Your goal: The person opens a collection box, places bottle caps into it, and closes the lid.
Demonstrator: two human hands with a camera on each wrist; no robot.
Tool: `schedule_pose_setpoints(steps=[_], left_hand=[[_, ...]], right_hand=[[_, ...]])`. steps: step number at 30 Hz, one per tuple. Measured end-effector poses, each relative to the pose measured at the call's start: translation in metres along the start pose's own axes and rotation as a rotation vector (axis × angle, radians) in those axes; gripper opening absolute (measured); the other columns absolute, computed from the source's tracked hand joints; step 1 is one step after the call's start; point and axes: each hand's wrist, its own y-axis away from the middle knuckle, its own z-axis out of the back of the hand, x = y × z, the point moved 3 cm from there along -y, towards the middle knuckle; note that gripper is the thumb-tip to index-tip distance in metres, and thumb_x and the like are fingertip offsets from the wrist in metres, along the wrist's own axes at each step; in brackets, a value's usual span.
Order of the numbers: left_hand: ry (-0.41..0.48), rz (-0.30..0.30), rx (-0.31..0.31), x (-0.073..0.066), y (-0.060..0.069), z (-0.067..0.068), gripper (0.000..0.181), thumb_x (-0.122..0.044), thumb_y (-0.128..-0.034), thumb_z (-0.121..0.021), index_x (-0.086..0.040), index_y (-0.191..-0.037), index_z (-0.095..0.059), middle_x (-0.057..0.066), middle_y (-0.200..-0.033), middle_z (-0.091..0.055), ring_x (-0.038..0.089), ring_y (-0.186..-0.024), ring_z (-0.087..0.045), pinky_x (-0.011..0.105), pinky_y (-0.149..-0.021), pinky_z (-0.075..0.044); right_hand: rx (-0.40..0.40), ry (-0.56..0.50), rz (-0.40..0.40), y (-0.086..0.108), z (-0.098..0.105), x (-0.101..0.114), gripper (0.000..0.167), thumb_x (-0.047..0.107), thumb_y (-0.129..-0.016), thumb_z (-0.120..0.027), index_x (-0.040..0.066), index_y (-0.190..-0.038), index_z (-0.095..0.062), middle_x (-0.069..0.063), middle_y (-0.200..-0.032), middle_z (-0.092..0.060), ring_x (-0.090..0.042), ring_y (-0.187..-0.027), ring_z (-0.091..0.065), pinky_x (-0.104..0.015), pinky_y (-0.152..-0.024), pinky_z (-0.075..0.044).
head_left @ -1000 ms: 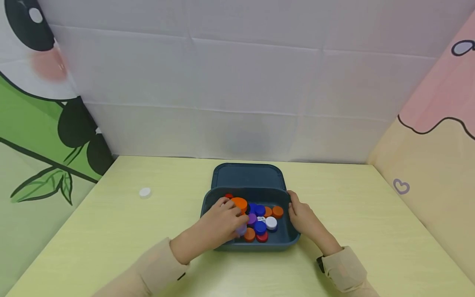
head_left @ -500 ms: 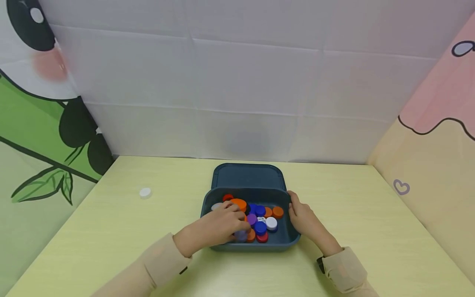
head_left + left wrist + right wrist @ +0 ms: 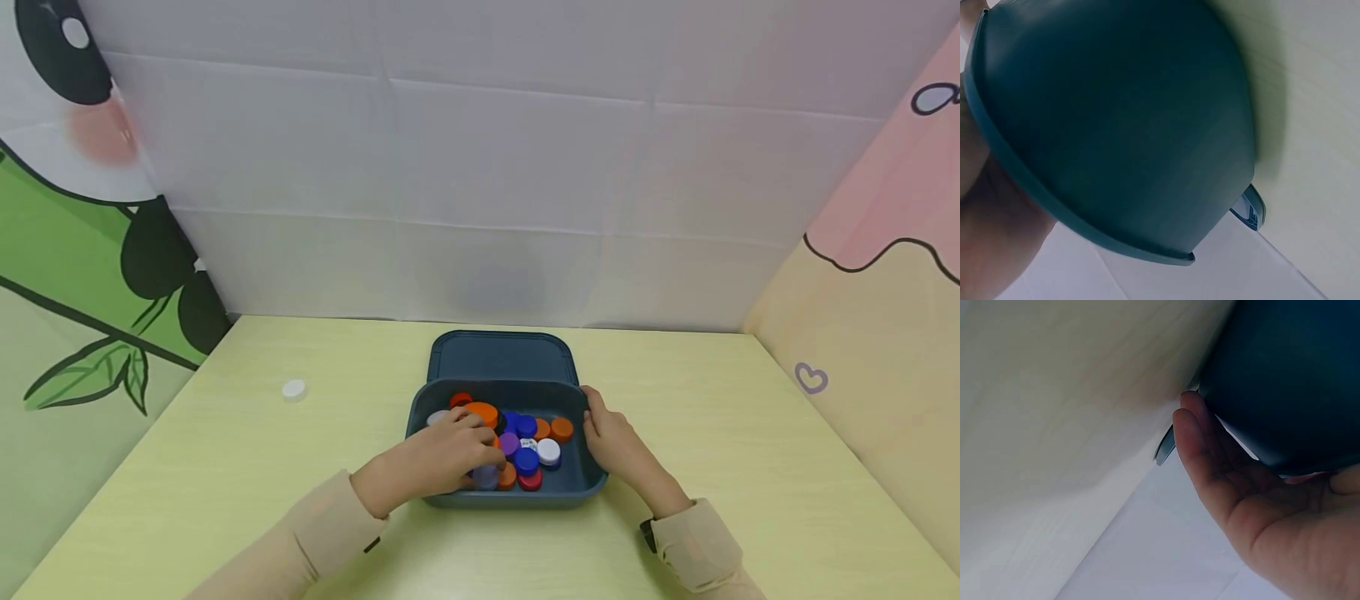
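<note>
In the head view, a dark blue-green box (image 3: 589, 483) stands on the table, filled with loose bottle caps. My left hand (image 3: 435, 457) reaches over its left part, fingers bent down among the caps. A greyish-lavender cap (image 3: 486, 477) lies at its thumb and fingertips; whether it is pinched is hidden. Near those fingers are a large orange cap (image 3: 482, 413) and a purple cap (image 3: 508, 443). My right hand (image 3: 617, 442) holds the box's right end, thumb at the rim. In the right wrist view its fingers (image 3: 1194, 444) lie along the outer wall.
Behind the box leans or lies its dark lid (image 3: 502, 355). A single white cap (image 3: 294, 390) is on the table (image 3: 720, 400) to the far left. A pale cloth wall (image 3: 480, 167) rises at the table's back edge, with printed panels at both sides.
My left hand has shifted slightly right and toward me, and the greyish-lavender cap sits lower. A white cap at the box's left end has come into view. The right hand stays in place.
</note>
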Motion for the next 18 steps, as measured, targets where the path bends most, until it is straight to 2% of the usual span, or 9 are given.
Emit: schedule_pose_setpoints(steps=[10, 18], left_hand=[[0.021, 0.017, -0.002, 0.002, 0.004, 0.008, 0.036, -0.039, -0.0740, -0.073, -0.030, -0.108, -0.064, -0.009, -0.098, -0.064, 0.014, -0.096, -0.054, 0.034, -0.090, -0.041], [-0.021, 0.053, -0.106, 0.014, 0.014, 0.016, 0.037, -0.045, -0.0748, -0.070, -0.026, -0.106, -0.063, -0.006, -0.094, -0.062, 0.017, -0.092, -0.053, 0.035, -0.088, -0.042]], right_hand=[[0.001, 0.007, -0.007, -0.001, 0.000, 0.000, 0.040, 0.008, -0.095, -0.038, -0.003, -0.133, -0.032, -0.030, -0.107, -0.059, -0.026, -0.077, -0.062, -0.038, -0.064, -0.050], [-0.003, 0.014, -0.003, 0.000, 0.000, 0.001, 0.040, 0.008, -0.095, -0.038, -0.003, -0.133, -0.032, -0.030, -0.103, -0.060, -0.027, -0.076, -0.062, -0.039, -0.065, -0.050]])
